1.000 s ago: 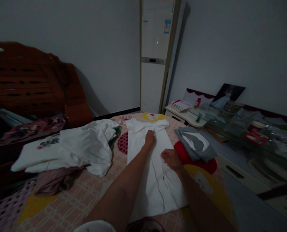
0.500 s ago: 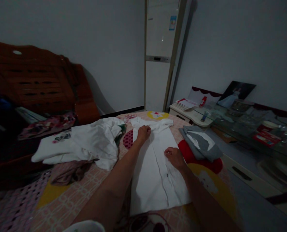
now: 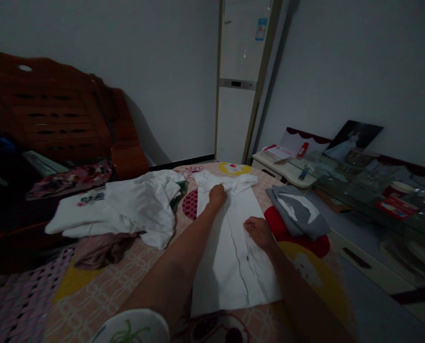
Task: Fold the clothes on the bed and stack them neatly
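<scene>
A white T-shirt [image 3: 219,257] lies spread lengthwise in front of me, its sides turned inward so that a long edge runs down the middle. Near its collar end, my left hand [image 3: 218,195] is closed on the cloth, the fingertips mostly hidden behind the knuckles. Lower down on the right side, my right hand [image 3: 258,230] has its fingers curled together in a pinch at the shirt's folded layer. A small dark tag shows on the fabric below that hand.
Left of the shirt lies a heap of white clothes [image 3: 141,202] with a brownish cloth [image 3: 101,250] beneath. Folded grey [image 3: 296,212] and red garments [image 3: 308,245] sit to the right on the patterned bed cover [image 3: 126,290]. Beyond stand a wooden chair [image 3: 58,114] and a glass-topped cabinet [image 3: 355,186].
My left hand has shifted slightly to the right across the upper shirt. My right hand stays nearly where it was. The view has tilted a little.
</scene>
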A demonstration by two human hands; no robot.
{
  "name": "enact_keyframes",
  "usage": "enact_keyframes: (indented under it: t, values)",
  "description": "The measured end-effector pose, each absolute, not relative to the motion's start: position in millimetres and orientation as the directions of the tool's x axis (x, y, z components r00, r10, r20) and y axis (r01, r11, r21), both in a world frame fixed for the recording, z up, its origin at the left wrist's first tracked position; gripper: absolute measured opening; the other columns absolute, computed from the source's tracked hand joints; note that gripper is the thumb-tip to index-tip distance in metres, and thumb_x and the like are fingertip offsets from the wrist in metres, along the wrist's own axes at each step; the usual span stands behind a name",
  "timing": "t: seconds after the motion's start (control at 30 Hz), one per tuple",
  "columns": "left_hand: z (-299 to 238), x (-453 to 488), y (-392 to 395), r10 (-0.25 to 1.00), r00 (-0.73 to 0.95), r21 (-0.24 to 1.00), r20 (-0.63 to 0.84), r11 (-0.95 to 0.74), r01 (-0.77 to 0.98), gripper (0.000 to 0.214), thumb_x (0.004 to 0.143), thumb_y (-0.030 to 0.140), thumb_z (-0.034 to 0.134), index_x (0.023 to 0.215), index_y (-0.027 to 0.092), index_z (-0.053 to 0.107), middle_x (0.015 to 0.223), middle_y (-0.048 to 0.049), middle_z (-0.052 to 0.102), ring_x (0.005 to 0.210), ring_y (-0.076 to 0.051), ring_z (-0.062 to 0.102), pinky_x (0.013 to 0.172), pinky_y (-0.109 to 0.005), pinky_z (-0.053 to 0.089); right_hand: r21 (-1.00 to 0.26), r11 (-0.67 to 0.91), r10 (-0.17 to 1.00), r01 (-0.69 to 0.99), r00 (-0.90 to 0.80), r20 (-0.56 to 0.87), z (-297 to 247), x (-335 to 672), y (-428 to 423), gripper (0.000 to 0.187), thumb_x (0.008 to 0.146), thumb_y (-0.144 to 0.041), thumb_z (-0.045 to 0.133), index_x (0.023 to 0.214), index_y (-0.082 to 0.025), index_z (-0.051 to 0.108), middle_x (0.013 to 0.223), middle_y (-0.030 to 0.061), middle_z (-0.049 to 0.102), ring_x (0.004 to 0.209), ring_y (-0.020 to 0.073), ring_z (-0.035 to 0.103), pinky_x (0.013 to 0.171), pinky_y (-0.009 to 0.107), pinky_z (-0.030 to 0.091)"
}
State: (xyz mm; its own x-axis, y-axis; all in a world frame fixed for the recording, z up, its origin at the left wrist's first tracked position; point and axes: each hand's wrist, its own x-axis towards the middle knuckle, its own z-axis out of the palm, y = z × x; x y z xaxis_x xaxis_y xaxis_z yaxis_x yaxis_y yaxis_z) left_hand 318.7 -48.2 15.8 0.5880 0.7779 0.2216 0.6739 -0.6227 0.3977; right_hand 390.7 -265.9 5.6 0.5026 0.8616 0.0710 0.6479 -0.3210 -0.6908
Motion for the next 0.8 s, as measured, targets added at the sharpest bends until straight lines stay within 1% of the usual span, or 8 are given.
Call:
enact_keyframes:
  t: [0.13, 0.23, 0.33, 0.4, 0.5, 0.6, 0.7, 0.8]
  values:
    - [17, 322, -52, 0.793, 0.573, 0.461, 0.207, -0.596, 0.658, 0.026, 0.09, 0.011, 0.047, 0.104, 0.007, 0.068, 0.105, -0.0187, 0.071, 0.102, -0.025, 0.066, 0.09, -0.032, 0.049, -0.683, -0.337, 0.858, 0.648, 0.509, 0.059, 7, 390, -266, 0.013, 0.079, -0.019, 0.059, 0.081, -0.018, 0.072, 0.066, 0.0025, 0.068, 0.063, 0.0159, 0.063, 0.056, 0.022, 0.042]
    - [21, 317, -52, 0.764, 0.614, 0.51, 0.196, -0.615, 0.601, 0.024, 0.089, 0.013, 0.05, 0.102, 0.011, 0.07, 0.099, -0.0115, 0.074, 0.093, -0.021, 0.068, 0.086, -0.029, 0.051, -0.69, -0.332, 0.857, 0.644, 0.511, 0.065, 6, 390, -266, 0.014, 0.079, -0.019, 0.06, 0.082, -0.018, 0.073, 0.068, 0.0026, 0.069, 0.063, 0.0157, 0.063, 0.056, 0.022, 0.042]
    - [23, 300, -48, 0.729, 0.644, 0.536, 0.233, -0.649, 0.54, 0.032, 0.086, 0.011, 0.053, 0.113, 0.017, 0.068, 0.11, -0.0056, 0.073, 0.096, -0.016, 0.068, 0.089, -0.027, 0.052, -0.686, -0.335, 0.855, 0.645, 0.515, 0.067, 8, 390, -266, 0.014, 0.078, -0.018, 0.059, 0.082, -0.018, 0.073, 0.068, 0.0018, 0.069, 0.064, 0.0155, 0.062, 0.057, 0.022, 0.041]
    - [22, 282, -46, 0.729, 0.635, 0.533, 0.257, -0.655, 0.536, 0.039, 0.085, 0.007, 0.051, 0.118, 0.017, 0.067, 0.121, -0.0076, 0.07, 0.101, -0.017, 0.067, 0.094, -0.029, 0.051, -0.663, -0.331, 0.866, 0.672, 0.496, 0.071, 11, 386, -266, 0.014, 0.079, -0.018, 0.059, 0.081, -0.019, 0.073, 0.068, 0.0016, 0.069, 0.064, 0.0156, 0.062, 0.057, 0.023, 0.04]
    - [16, 253, -47, 0.742, 0.619, 0.515, 0.26, -0.648, 0.561, 0.038, 0.083, 0.005, 0.049, 0.114, 0.014, 0.069, 0.119, -0.0123, 0.07, 0.105, -0.021, 0.067, 0.097, -0.034, 0.051, -0.595, -0.304, 0.897, 0.744, 0.434, 0.086, 18, 373, -266, 0.014, 0.083, -0.023, 0.06, 0.079, -0.019, 0.073, 0.07, 0.0029, 0.07, 0.066, 0.0155, 0.062, 0.06, 0.024, 0.038]
    - [7, 232, -51, 0.718, 0.649, 0.488, 0.25, -0.673, 0.556, 0.035, 0.081, 0.008, 0.055, 0.111, 0.016, 0.071, 0.119, -0.0114, 0.07, 0.113, -0.023, 0.064, 0.104, -0.036, 0.047, -0.488, -0.288, 0.928, 0.824, 0.365, 0.07, 25, 354, -266, 0.019, 0.087, -0.032, 0.061, 0.077, -0.02, 0.072, 0.075, 0.0049, 0.072, 0.07, 0.0162, 0.062, 0.063, 0.025, 0.037]
    - [-1, 224, -56, 0.679, 0.69, 0.462, 0.249, -0.71, 0.532, 0.033, 0.083, 0.014, 0.059, 0.114, 0.02, 0.069, 0.129, -0.0094, 0.066, 0.124, -0.023, 0.058, 0.111, -0.038, 0.041, -0.37, -0.29, 0.947, 0.883, 0.319, 0.02, 28, 340, -264, 0.022, 0.089, -0.038, 0.061, 0.079, -0.021, 0.071, 0.081, 0.0063, 0.074, 0.075, 0.0176, 0.064, 0.065, 0.026, 0.036]
    - [-5, 224, -58, 0.645, 0.717, 0.396, 0.266, -0.751, 0.529, 0.034, 0.087, 0.018, 0.057, 0.12, 0.018, 0.066, 0.136, -0.0126, 0.061, 0.13, -0.024, 0.053, 0.114, -0.039, 0.037, -0.313, -0.278, 0.957, 0.908, 0.29, -0.008, 29, 334, -262, 0.021, 0.089, -0.039, 0.061, 0.082, -0.021, 0.071, 0.083, 0.0062, 0.074, 0.078, 0.0181, 0.064, 0.067, 0.027, 0.035]
